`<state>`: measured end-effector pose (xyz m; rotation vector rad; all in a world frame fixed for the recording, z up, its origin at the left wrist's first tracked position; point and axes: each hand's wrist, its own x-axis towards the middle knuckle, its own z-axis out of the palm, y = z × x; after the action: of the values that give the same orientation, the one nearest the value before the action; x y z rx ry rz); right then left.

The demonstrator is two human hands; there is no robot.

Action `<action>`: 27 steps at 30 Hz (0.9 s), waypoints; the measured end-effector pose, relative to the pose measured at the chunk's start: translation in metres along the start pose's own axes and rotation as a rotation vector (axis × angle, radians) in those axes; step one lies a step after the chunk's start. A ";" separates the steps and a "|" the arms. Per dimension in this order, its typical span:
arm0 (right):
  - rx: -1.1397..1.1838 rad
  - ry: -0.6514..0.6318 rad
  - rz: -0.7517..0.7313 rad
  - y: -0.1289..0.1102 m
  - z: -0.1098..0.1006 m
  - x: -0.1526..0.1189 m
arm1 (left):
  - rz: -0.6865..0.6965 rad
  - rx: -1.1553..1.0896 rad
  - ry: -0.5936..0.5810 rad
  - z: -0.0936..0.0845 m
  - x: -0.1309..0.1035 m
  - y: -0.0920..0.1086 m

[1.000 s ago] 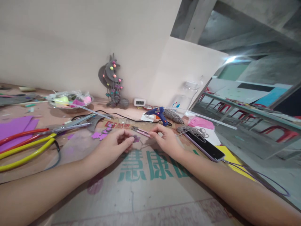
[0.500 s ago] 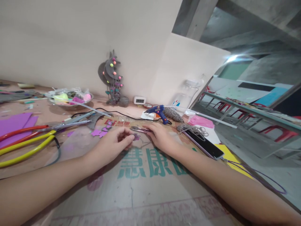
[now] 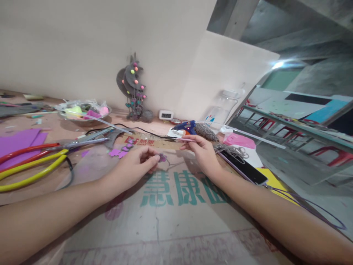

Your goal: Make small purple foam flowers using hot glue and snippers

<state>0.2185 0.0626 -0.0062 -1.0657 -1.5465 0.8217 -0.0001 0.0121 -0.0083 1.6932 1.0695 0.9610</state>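
Between the thumb and fingers of my left hand (image 3: 142,161) is a small purple felt piece (image 3: 162,157), with a thin grey string trailing to its right. My right hand (image 3: 202,151) is closed on slim pink-handled tweezers (image 3: 184,140), whose tips point left, just in front of the blue glue gun (image 3: 187,127). Both hands are over the printed cardboard (image 3: 176,221). Left of my left hand lie purple flower-shaped cutouts (image 3: 118,152) and a grey felt crescent (image 3: 113,139).
Red-handled and yellow-handled tools (image 3: 35,165) lie at left near purple sheets (image 3: 24,143) and a bowl (image 3: 82,119). A grey moon ornament (image 3: 134,88) stands by the wall beside a small clock (image 3: 166,115). At right are a phone (image 3: 242,167), grey yarn (image 3: 206,131) and a clear bottle (image 3: 223,106).
My right hand has moved right and up with the tweezers, away from my left hand. The purple piece now shows raised at my left fingertips. The view has shifted slightly.
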 end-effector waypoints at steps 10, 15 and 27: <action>0.485 -0.177 0.392 -0.028 -0.013 0.011 | -0.051 -0.025 0.029 0.000 -0.001 0.004; 0.458 -0.330 0.323 -0.037 -0.002 -0.004 | -0.044 -0.016 0.044 0.000 -0.001 0.005; 0.276 -0.324 0.128 -0.025 -0.004 0.001 | -0.018 -0.041 0.025 0.000 0.001 0.000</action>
<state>0.2168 0.0540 0.0173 -0.8639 -1.5811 1.3073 -0.0001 0.0133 -0.0077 1.6397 1.0731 0.9885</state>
